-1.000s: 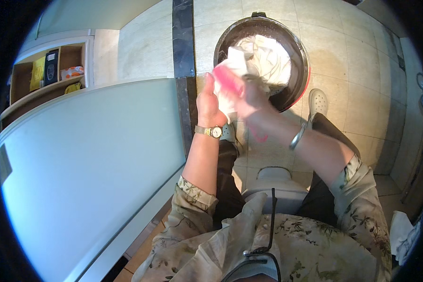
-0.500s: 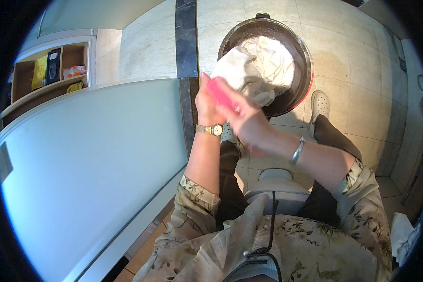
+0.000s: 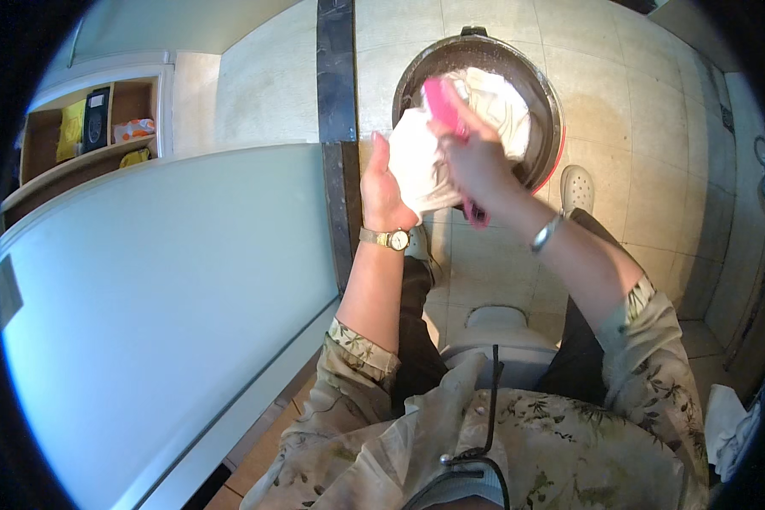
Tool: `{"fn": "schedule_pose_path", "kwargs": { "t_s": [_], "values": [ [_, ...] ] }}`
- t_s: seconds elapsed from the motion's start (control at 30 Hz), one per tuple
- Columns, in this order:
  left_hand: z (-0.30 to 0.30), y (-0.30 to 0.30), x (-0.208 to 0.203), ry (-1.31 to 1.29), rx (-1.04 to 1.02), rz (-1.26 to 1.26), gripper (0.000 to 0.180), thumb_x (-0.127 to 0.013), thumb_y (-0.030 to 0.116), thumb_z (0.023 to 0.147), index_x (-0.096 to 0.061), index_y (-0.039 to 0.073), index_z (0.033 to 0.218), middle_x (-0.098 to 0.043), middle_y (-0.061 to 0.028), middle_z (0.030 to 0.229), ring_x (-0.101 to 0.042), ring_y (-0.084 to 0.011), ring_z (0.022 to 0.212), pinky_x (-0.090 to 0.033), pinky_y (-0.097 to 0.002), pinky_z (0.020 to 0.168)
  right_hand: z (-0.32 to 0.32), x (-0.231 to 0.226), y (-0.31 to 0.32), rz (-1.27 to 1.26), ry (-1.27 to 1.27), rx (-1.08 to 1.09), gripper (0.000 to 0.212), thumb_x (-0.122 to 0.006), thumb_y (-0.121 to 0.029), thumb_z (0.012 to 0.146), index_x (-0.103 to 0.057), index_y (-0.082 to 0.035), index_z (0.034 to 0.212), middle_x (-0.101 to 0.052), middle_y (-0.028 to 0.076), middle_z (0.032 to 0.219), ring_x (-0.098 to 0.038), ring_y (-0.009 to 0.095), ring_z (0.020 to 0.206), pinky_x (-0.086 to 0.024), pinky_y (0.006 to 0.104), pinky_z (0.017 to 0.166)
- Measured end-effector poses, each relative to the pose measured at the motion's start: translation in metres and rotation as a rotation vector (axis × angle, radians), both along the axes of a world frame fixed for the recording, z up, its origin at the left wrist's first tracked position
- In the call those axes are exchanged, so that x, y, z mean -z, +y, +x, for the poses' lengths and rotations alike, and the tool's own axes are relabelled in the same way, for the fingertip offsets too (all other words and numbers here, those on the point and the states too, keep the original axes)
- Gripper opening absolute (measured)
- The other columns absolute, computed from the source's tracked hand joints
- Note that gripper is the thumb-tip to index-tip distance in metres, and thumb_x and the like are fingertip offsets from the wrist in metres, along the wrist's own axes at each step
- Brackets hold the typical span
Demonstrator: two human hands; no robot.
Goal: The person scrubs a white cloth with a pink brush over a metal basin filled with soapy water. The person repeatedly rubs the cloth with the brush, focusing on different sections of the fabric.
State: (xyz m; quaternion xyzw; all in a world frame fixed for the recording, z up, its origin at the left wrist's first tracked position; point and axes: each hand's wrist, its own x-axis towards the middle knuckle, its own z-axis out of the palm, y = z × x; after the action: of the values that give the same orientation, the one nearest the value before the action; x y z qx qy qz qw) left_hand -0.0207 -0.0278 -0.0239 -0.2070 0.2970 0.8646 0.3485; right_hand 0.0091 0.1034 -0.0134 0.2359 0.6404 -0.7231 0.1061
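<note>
My right hand is closed around a pink scrubbing brush, whose handle end sticks out below the fist. The brush is against a white cloth, part of which is raised over the near left rim of a dark round basin. That raised part lies over my left hand, which holds it from beneath with the thumb up and apart. Cloth hides the other left fingers. More white cloth lies bunched inside the basin.
The basin stands on a tiled floor beyond my feet. A pale shoe is close to its right side. Along my left runs a large pale blue panel, with an open compartment of packages behind it. A dark strip crosses the floor.
My right hand and the brush have moved away from me and to the right, from near the left wrist up over the cloth. My left hand has shifted slightly, exposing its palm.
</note>
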Motion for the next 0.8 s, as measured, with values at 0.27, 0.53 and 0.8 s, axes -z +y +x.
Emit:
{"fn": "schedule_pose_path", "kwargs": {
  "t_s": [0.27, 0.53, 0.8],
  "values": [
    [0.000, 0.010, -0.011, -0.079, -0.011, 0.026, 0.054, -0.032, 0.049, 0.092, -0.047, 0.003, 0.118, -0.056, -0.0109, 0.113, -0.055, -0.0298, 0.098, -0.047, -0.0442, 0.080, 0.000, -0.012, 0.001, -0.170, -0.171, -0.007, 0.043, -0.051, -0.017, 0.089, -0.043, 0.001, 0.127, -0.060, 0.019, 0.100, -0.059, 0.023, 0.095, -0.046, 0.0338, 0.085],
    [-0.002, -0.007, 0.004, -0.006, 0.057, 0.160, 0.060, -0.036, 0.049, 0.091, -0.040, 0.002, 0.127, -0.053, -0.0170, 0.117, -0.053, -0.0316, 0.105, -0.043, -0.0437, 0.090, -0.003, -0.022, 0.006, -0.065, -0.340, -0.215, 0.045, -0.056, -0.020, 0.086, -0.046, 0.004, 0.123, -0.063, 0.014, 0.091, -0.061, 0.018, 0.085, -0.049, 0.0290, 0.076],
    [-0.004, -0.010, 0.014, -0.087, 0.079, 0.285, 0.061, -0.032, 0.050, 0.092, -0.040, 0.000, 0.127, -0.050, -0.0179, 0.122, -0.050, -0.0328, 0.109, -0.039, -0.0442, 0.094, 0.017, 0.019, -0.019, 0.097, 0.004, -0.109, 0.042, -0.055, -0.022, 0.087, -0.048, 0.009, 0.114, -0.056, 0.021, 0.106, -0.056, 0.021, 0.102, -0.045, 0.0339, 0.086]
  ]
}}
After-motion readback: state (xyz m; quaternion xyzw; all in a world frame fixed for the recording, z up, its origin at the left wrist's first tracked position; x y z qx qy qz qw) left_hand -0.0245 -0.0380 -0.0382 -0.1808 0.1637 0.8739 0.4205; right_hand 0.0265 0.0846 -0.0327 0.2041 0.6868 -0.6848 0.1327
